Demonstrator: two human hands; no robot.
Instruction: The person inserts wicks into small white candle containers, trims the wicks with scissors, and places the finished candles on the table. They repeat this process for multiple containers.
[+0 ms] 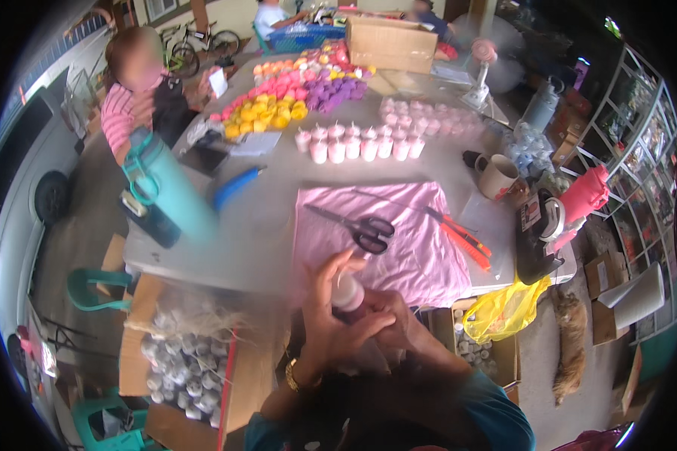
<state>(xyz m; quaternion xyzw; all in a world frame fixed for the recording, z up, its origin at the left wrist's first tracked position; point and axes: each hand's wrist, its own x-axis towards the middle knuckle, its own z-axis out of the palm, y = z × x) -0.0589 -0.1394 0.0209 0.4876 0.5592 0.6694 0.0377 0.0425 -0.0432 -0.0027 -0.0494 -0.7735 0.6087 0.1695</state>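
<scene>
In front of my body, my left hand [320, 316] curves around a small pale pink cylinder [347, 292], its index finger raised beside it and its thumb reaching across below. My right hand [393, 319] is closed right beside it, fingers curled near my left thumb; what they grip is hidden. Just beyond the hands lies a pink cloth [414, 259]. On it rest black-handled scissors [365, 231] and an orange cutter [461, 237]. Farther off stand rows of small pink-and-white cups [368, 149], some with thin tips on top.
A teal bottle [169, 184] stands at the left, with a blue cutter [238, 186] nearby. A mug [496, 177] and a pink bottle [583, 194] are at the right. Below the table, a cardboard box [147, 334] holds many small pieces. A person [132, 90] sits across; a dog [570, 342] lies right.
</scene>
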